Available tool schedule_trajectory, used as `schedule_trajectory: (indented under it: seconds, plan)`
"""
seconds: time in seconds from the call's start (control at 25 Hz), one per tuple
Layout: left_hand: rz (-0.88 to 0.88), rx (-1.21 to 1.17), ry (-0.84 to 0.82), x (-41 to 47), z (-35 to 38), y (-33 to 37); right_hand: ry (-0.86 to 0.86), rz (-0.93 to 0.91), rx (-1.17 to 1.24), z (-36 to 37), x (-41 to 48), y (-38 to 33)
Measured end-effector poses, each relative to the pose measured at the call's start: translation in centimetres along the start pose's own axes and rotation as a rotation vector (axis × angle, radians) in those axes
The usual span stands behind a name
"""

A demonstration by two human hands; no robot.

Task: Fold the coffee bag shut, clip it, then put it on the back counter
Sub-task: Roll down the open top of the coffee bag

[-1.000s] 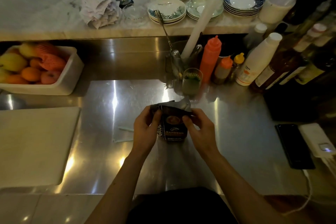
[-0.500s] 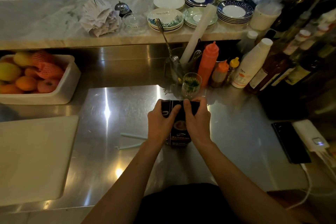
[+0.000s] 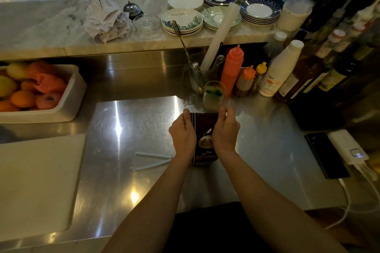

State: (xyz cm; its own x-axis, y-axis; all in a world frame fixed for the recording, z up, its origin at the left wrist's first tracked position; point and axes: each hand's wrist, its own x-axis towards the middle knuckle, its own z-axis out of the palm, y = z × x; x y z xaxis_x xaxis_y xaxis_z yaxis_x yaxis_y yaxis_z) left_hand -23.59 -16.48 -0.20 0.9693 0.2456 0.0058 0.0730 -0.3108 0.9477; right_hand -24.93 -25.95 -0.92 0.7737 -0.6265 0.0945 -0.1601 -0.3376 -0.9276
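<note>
A dark brown coffee bag with a cup picture on its front stands upright on the steel worktop. My left hand grips its left side and my right hand grips its right side, fingertips pinching the top corners. The bag's top edge looks flat and stretched between my fingers. A pale, long bag clip lies open in a V on the steel just left of my left wrist. The marble back counter runs across the far side.
A glass with green herbs stands right behind the bag, with a utensil jar, squeeze bottles and bottles beyond. Fruit tub at left, white cutting board near left, phone and power bank at right. Plates crowd the back counter's right half.
My hands slid from covering the folded top to the bag's sides and top corners, and the bag's top now stands taller and flat. The view has shifted slightly.
</note>
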Motion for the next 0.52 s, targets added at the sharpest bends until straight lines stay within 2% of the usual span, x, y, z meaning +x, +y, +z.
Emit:
schedule_trajectory:
  seconds: [0.2, 0.4, 0.52]
  plan:
    - [0.025, -0.109, 0.063, 0.2, -0.1, -0.4, -0.139, 0.066, 0.027, 0.2, -0.6, -0.4]
    - [0.187, 0.036, -0.188, 0.1, -0.5, -0.6, -0.078, 0.164, -0.001, -0.4, 0.0, 0.3]
    - [0.103, 0.021, -0.141, 0.4, -0.7, -1.3, -0.079, 0.198, -0.036, 0.1, -0.1, 0.2]
